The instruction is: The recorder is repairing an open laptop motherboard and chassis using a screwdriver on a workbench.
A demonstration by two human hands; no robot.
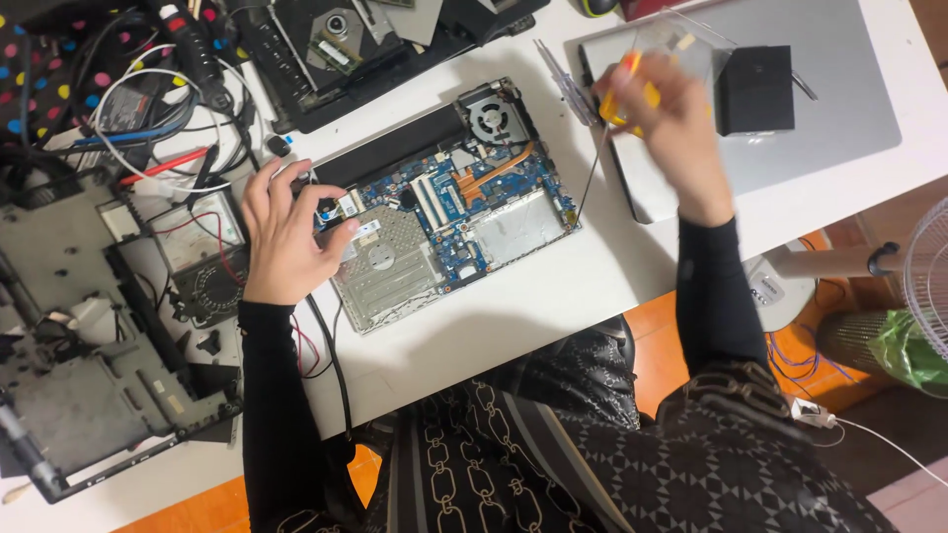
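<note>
Opened laptop point(449, 202) laid bare on the white worktop point(553, 296).
Its left edge was pressed by the left hand point(286, 232) — fingers spread; a yellow-handled screwdriver point(622, 99) was gripped by the right hand point(671, 123).

Opened laptop point(444, 202) on table point(553, 296); closed laptop point(790, 99) right.

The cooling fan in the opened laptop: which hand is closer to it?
Right. The right hand, holding a yellow screwdriver, is just right of the cooling fan. The left hand rests at the board's far left edge.
</note>
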